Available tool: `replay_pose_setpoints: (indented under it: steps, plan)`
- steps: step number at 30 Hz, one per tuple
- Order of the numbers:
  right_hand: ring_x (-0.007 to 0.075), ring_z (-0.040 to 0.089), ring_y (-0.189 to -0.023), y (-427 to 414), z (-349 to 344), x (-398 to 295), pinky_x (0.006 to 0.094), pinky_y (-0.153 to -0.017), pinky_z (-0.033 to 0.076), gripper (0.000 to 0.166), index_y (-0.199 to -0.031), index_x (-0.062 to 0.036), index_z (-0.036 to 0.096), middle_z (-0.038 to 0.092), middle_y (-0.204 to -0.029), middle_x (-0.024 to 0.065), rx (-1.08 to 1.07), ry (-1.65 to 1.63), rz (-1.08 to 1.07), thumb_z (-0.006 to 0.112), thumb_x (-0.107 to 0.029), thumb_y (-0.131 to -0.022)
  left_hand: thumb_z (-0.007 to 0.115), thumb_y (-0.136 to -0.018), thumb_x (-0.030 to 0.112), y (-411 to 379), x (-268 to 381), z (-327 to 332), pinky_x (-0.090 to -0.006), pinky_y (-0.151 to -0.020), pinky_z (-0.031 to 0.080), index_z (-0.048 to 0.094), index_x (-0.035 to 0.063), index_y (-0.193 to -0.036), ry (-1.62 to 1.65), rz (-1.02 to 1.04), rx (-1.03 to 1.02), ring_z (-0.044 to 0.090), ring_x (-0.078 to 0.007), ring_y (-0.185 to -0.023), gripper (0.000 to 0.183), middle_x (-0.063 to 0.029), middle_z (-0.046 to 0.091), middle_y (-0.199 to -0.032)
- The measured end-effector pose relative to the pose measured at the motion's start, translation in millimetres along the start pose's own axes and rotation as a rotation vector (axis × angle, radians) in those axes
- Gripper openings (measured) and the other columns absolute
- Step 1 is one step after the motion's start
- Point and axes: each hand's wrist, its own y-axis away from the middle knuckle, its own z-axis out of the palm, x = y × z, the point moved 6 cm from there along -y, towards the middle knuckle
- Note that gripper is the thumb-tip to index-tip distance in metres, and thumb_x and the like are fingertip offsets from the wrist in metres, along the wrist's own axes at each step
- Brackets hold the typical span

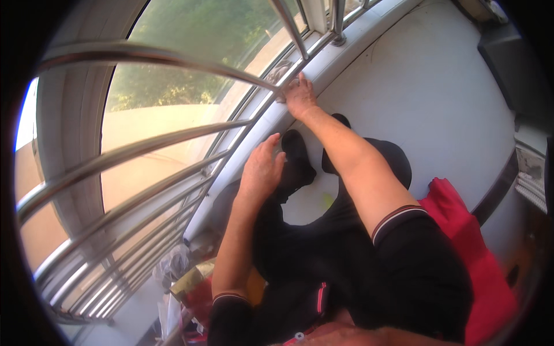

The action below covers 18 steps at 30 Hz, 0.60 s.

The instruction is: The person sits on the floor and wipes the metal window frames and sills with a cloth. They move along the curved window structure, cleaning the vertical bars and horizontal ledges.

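Observation:
My right hand (299, 98) reaches forward to the low window ledge, beside the bottom bar of a metal railing. A crumpled greyish cloth (279, 72) lies bunched against the window frame there, and part of it shows under my fingers. My left hand (262, 168) hangs nearer to me, next to the white sill (236, 160), its thumb apart from the fingers and nothing in it. The polished metal railing (173, 137) runs along the window glass (173, 82) to my left.
Black-shod feet (296, 149) and dark trousered legs stand on the pale floor (415, 82). Red fabric (465, 229) lies at my right. A clear plastic bag (172, 264) and a gold-and-red package (194, 281) are at lower left. A dark grey box-like object (508, 73) stands at far right.

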Motion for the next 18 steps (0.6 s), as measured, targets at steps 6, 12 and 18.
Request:
replay_pose_setpoints:
  steps: [6,12,18]
  plan:
    - [0.0468,0.032,-0.148,25.8,-2.3,16.0,0.0557,-0.117,0.034,0.052,-0.147,-0.0165,0.053,0.051,-0.151,0.0109,0.046,0.008,-0.092,0.062,-0.025,-0.096,0.065,-0.099,0.019,57.0,0.5,24.9,-0.0457,-0.103,0.051,0.056,0.0008,-0.139,0.063,-0.014,-0.309,0.065,-0.0387,-0.119,0.045,-0.0223,0.070,-0.124]
    - [0.0466,0.037,-0.145,34.5,-5.4,14.3,0.0572,-0.116,0.035,0.058,-0.149,-0.0156,0.053,0.055,-0.147,0.0132,0.128,0.116,-0.043,0.065,-0.029,-0.093,0.065,-0.098,0.021,16.4,-27.4,45.5,-0.0482,-0.099,0.053,0.057,0.0001,-0.136,-0.070,0.044,-0.272,0.064,-0.0414,-0.117,0.044,-0.0244,0.069,-0.123]
    - [0.0359,0.044,-0.140,34.6,23.1,-66.7,0.0510,-0.115,0.037,0.040,-0.131,-0.0133,0.063,0.060,-0.137,0.0120,0.043,0.169,-0.205,0.057,-0.019,-0.092,0.065,-0.097,0.020,38.6,-42.5,29.7,-0.0501,-0.096,0.053,0.057,0.0004,-0.133,0.125,0.017,-0.221,0.065,-0.0428,-0.113,0.042,-0.0251,0.070,-0.119]
